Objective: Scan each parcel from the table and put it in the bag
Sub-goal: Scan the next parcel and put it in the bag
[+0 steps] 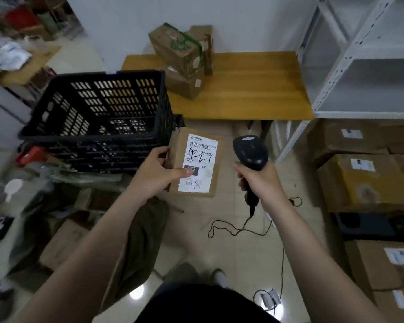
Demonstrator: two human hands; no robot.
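The left hand (154, 173) grips a flat brown parcel (179, 148) by its left edge. The thumb presses on the white label (200, 163), which faces up so that the barcode can be read. At 3 o'clock from the parcel, the right hand (259, 180) is closed round the handle of the black scanner (251, 151). More parcels (180, 59) wait on the table (254, 89) at 12 o'clock.

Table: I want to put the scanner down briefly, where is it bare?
The table is bare on its right half, between the stacked parcels and the white shelving. Its left is crowded: parcels at the back, black crate at the front corner.
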